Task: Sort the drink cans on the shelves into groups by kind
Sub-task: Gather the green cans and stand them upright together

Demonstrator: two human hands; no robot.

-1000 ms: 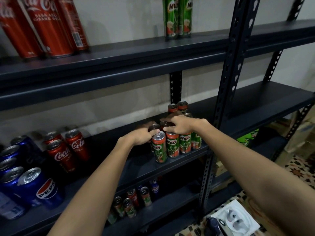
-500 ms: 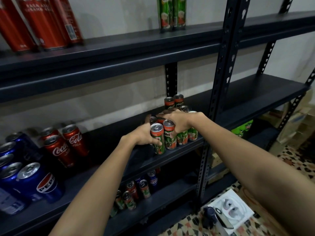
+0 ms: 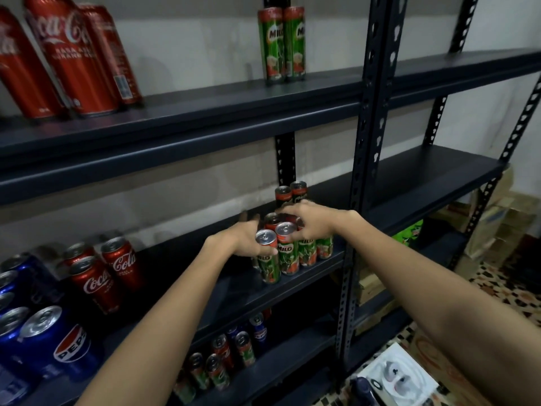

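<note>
On the middle shelf stands a tight cluster of green Milo cans. My left hand grips the front-left Milo can from the left, thumb across its front. From the right, my right hand curls over the cluster and holds the neighbouring Milo can near its top. Two more Milo cans stand behind the cluster. Left on this shelf are red Coca-Cola cans and blue Pepsi cans.
The top shelf holds tall Coca-Cola cans at left and a Milo pair in the middle. Mixed cans sit on the lower shelf. A black upright stands right of the cluster. Cardboard boxes lie beyond.
My left hand slid from the can tops down to the side of the front-left Milo can. My right hand closed in over the cluster. The front cans now stand closer together.
</note>
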